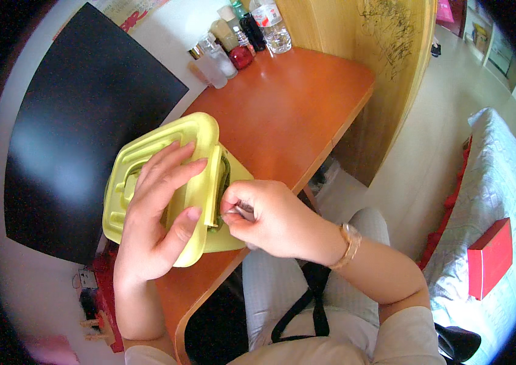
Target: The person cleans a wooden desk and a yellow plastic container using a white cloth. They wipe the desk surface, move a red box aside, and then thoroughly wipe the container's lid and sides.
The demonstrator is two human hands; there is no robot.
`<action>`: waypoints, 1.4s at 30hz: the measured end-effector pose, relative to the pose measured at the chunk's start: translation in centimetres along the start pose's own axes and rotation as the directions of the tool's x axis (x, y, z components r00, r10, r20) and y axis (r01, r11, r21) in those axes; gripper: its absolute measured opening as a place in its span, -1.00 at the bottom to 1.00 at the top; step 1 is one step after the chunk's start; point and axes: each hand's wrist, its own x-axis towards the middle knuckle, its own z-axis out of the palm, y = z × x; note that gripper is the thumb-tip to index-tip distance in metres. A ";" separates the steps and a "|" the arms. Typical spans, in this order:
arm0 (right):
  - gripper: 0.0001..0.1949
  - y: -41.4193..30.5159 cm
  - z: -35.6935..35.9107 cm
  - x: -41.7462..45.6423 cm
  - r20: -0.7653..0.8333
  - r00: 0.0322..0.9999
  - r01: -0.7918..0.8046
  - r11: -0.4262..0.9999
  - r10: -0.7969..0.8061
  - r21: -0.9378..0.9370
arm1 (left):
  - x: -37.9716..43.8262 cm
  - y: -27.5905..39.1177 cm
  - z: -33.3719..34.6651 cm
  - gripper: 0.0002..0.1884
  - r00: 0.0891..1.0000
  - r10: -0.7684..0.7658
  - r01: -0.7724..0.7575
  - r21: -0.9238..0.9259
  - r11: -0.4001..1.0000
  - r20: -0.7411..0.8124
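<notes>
A yellow-green plastic box (234, 175) with a ridged lid (201, 132) stands at the front edge of the desk. My left hand (157, 210) lies on the lid with its fingers and thumb spread. A dark gap or strip (225, 182) runs along the side of the box, just under the lid's rim. Against that side, my right hand (271, 219) has thumb and forefinger pinched on a small shiny object (239, 211). Most of the small object is hidden by the fingers, so its kind is unclear.
Behind the box, the reddish-brown wooden desk (294, 109) reaches to several bottles (221, 59) and a water bottle (271, 25). A large black screen (89, 132) stands at the left. To the right, a red box (490, 258) lies on a cloth-covered surface (490, 182).
</notes>
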 end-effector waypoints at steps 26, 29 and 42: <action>-0.86 0.0 0.0 0.3 -0.143 0.944 0.239 0.916 -0.297 -0.321 | -0.2 -0.1 0.0 -0.46 1.000 0.022 -0.022 0.016 1.000 0.002; -0.88 0.3 -1.0 0.6 -0.043 0.999 0.032 0.997 -0.029 0.076 | -0.1 0.0 -0.1 -0.44 1.000 0.012 -0.012 0.020 1.000 0.012; -0.83 0.8 -0.4 0.6 0.027 0.676 0.515 0.446 -0.736 -0.732 | -0.1 -0.1 -0.1 -0.41 1.000 0.018 -0.018 0.033 0.999 0.015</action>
